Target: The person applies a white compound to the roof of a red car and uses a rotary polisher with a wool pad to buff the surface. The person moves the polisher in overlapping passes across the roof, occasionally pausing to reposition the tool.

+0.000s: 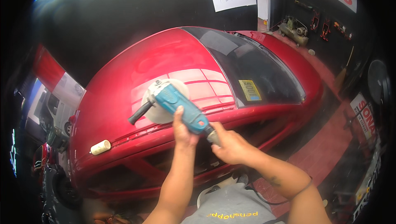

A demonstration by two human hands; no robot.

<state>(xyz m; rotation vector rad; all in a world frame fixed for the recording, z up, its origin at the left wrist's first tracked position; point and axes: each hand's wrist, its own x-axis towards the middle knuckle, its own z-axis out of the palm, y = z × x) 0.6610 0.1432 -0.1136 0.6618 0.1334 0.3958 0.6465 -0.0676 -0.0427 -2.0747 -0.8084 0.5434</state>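
Observation:
A teal rotary polisher (176, 101) rests its round whitish pad (160, 116) on the glossy roof of a red car (140, 59). My left hand (184, 130) is closed around the tool's body from below, thumb along its side. Behind it, my right hand (231, 143) grips the rear handle. The black side handle (141, 112) juts out toward the left with no hand on it. On the roof's near left edge lies a cream bottle (100, 147) on its side. Whether the pad is spinning cannot be made out.
The car's windshield (251, 67) bears a yellow sticker (250, 90). Toward the far right stand an air compressor (293, 31) and a broom (341, 77) by the dark wall. A fan (377, 82) is at the right rim. A white vehicle (51, 106) shows at left.

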